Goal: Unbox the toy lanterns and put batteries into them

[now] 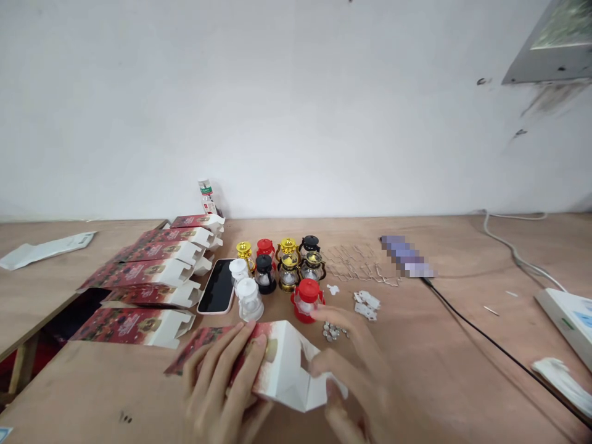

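A red and white printed cardboard box lies on its side in front of me, with its white flaps open at the right end. My left hand is closed around the printed side of this box, fingers laid across it. At the open end, my right hand, blurred, has its thumb and a bent finger on a white flap, while the index finger stretches toward a red miniature lantern. Behind the box stand several more small lanterns, among them a white lantern and a black lantern.
Several similar boxes lie at the left beside a phone. Button cells, white tabs and bent wires are to the right. A black cable runs from a pixelated device. A small bottle stands by the wall.
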`<state>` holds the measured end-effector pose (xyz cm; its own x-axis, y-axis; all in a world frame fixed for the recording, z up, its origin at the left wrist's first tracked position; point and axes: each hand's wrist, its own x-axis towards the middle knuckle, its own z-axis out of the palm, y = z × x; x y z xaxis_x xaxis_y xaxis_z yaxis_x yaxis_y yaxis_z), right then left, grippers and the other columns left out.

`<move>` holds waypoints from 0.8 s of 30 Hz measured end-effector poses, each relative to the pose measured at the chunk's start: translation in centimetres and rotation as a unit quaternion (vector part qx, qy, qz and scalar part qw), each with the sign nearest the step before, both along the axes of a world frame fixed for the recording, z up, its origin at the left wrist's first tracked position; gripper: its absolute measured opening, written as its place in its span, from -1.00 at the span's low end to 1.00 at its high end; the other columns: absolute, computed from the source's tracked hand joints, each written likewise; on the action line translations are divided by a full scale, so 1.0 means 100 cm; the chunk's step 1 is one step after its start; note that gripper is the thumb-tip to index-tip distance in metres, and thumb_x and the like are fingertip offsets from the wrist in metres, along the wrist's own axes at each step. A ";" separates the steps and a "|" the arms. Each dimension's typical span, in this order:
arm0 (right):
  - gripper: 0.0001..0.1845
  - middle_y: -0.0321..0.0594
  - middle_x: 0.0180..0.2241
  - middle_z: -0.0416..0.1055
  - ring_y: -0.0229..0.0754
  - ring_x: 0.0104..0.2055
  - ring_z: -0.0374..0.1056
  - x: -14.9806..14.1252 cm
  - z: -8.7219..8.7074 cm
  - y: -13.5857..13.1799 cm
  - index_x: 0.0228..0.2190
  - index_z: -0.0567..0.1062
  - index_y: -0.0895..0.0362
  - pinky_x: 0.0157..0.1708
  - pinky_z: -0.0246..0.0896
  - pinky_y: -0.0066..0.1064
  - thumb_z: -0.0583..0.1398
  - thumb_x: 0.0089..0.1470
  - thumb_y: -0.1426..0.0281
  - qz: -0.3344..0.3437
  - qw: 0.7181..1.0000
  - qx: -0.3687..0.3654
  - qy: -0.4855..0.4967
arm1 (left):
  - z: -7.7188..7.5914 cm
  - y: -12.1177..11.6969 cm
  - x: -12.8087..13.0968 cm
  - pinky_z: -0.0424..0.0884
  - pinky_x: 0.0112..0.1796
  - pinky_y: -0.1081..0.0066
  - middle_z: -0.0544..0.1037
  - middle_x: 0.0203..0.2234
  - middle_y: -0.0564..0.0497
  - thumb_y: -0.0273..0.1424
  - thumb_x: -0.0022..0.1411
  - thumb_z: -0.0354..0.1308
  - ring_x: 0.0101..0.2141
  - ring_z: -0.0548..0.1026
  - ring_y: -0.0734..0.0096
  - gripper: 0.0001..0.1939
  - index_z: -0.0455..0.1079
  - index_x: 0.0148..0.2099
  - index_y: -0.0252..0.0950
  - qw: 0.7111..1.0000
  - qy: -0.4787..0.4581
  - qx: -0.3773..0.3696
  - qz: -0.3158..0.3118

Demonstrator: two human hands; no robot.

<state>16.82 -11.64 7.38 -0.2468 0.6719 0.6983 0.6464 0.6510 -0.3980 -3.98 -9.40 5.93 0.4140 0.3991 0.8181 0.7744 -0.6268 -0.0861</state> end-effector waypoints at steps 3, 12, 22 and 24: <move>-0.69 -0.08 0.07 0.15 0.11 0.16 0.07 -0.001 -0.003 0.000 -0.34 0.36 0.07 0.00 0.16 0.03 0.02 -0.15 0.61 -0.011 1.000 0.013 -0.003 | 0.002 0.000 -0.001 0.26 -0.10 0.26 0.51 -0.06 -0.21 -0.39 0.24 0.05 -0.08 0.47 0.16 -0.63 0.31 0.10 -0.31 1.000 0.002 -0.006 0.009; -0.56 -0.12 0.14 0.17 0.03 0.13 0.20 0.006 0.002 0.001 -0.28 0.44 0.03 -0.04 0.29 -0.09 0.04 -0.24 0.61 0.043 0.996 -0.058 -0.043 | 0.000 0.001 -0.005 0.26 -0.09 0.26 0.52 -0.08 -0.20 -0.39 0.24 0.04 -0.07 0.47 0.17 -0.66 0.34 0.06 -0.30 1.000 0.025 0.000 -0.007; -0.43 -0.34 0.04 0.32 -0.09 0.06 0.31 0.009 -0.019 0.006 -0.05 0.38 -0.30 -0.08 0.38 -0.14 0.24 -0.07 0.48 0.020 0.997 -0.072 0.025 | 0.007 -0.004 -0.017 0.32 -0.05 0.21 0.52 -0.08 -0.20 -0.23 0.24 0.08 -0.09 0.49 0.15 -0.45 0.16 0.23 -0.27 0.997 0.012 -0.055 -0.050; -0.36 -0.35 0.06 0.28 -0.08 0.10 0.27 0.008 -0.020 0.008 -0.01 0.33 -0.33 -0.03 0.35 -0.12 0.24 -0.07 0.50 0.023 0.998 -0.053 0.026 | 0.007 -0.005 -0.020 0.30 -0.04 0.21 0.52 -0.07 -0.19 -0.23 0.28 0.02 -0.08 0.48 0.16 -0.51 0.19 0.21 -0.26 0.998 0.002 -0.041 -0.052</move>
